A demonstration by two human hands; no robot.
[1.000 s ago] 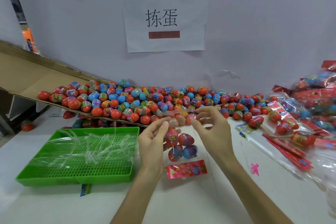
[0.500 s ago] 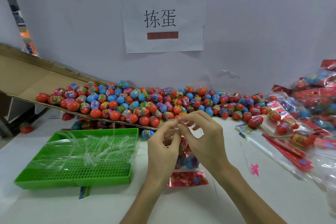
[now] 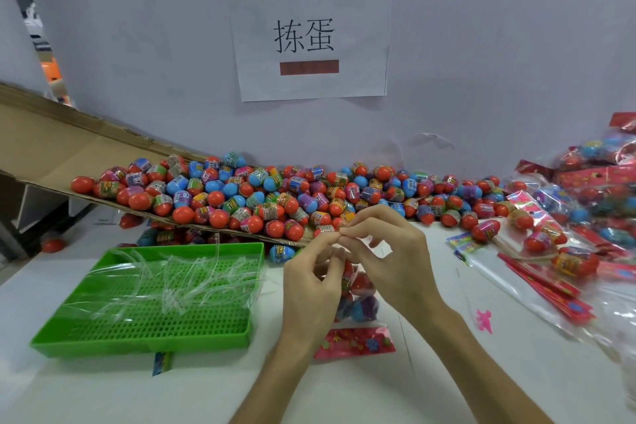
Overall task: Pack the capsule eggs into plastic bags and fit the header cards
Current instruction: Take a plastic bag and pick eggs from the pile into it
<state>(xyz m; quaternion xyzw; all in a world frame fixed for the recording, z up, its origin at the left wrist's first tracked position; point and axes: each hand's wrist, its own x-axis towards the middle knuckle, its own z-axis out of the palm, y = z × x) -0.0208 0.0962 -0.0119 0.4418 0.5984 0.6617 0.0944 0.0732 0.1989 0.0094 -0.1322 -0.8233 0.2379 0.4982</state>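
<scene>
Near the middle of the white bench, the left hand and right hand meet fingertip to fingertip. Each grip is a thumb and forefinger clamped on the thin top edge of a clear plastic bag. Inside it sit glossy, rounded capsule eggs in red, blue and purple. A flat red header card with a flower print closes the bag's near end. Toward the left edge lies a perforated green plastic tray holding clear, limp strips. Along the far edge, loose eggs spill off a sloping cardboard chute. Crinkly packed bags are piled at the right edge.
</scene>
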